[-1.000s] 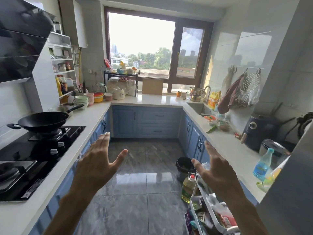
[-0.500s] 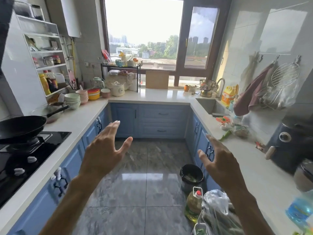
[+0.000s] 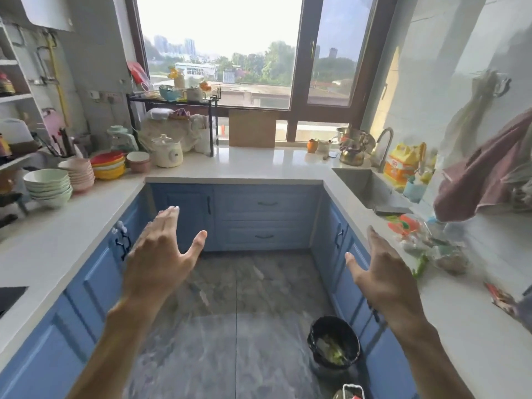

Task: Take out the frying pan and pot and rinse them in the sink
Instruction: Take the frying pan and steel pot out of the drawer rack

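Note:
My left hand [image 3: 161,254] and my right hand [image 3: 383,272] are held out in front of me over the floor, fingers straight and spread, holding nothing. The steel sink [image 3: 371,188] is set in the right counter, with its tap [image 3: 384,145] behind it. A metal pot [image 3: 349,136] stands on the counter in the far right corner beside a brass kettle [image 3: 352,156]. Only a corner of the black hob [image 3: 10,295] shows at the left edge; the frying pan is out of view.
Stacked bowls [image 3: 49,187] and plates [image 3: 109,167] crowd the left counter. Blue cabinets [image 3: 264,217] line three sides. A black waste bin [image 3: 334,347] stands on the floor by the right cabinets. Vegetable bags [image 3: 426,240] lie on the right counter; a cloth [image 3: 486,174] hangs above.
The view has moved forward into the kitchen. The hob and the black frying pan have slid out of sight on the left. Both hands stay open and spread.

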Available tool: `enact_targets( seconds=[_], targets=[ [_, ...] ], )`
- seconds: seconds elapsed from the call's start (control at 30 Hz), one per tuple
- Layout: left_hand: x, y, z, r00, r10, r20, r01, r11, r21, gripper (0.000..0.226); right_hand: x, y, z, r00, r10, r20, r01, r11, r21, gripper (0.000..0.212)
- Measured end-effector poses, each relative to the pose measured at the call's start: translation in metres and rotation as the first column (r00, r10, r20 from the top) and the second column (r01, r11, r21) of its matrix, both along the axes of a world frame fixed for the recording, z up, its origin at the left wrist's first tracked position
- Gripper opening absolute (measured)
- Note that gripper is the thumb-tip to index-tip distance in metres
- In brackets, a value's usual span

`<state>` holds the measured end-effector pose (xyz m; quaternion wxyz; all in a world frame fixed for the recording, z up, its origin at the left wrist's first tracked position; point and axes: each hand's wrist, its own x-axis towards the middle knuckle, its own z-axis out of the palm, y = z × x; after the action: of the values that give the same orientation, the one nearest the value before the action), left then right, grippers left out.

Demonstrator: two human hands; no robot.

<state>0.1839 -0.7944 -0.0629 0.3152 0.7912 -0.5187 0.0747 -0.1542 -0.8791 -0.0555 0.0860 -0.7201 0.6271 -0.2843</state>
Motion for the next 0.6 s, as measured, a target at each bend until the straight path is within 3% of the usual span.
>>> enact_targets(
  seconds=[0.4,0.6],
  targets=[
    [0.091,-0.335,-0.025,0.993,-0.019,0.114,0.014,0.999,0.047,0.076,0.086,-0.323,-0.029,0.996,-0.062,-0.070,0.063,0.998,0.005,0.073],
    [0.108,-0.502,-0.060,0.996,0.031,0.085,-0.041,0.992,0.123,0.076,0.115,-0.505,-0.059,1.000,-0.010,-0.023,0.013,0.993,0.119,0.070]
  ],
)
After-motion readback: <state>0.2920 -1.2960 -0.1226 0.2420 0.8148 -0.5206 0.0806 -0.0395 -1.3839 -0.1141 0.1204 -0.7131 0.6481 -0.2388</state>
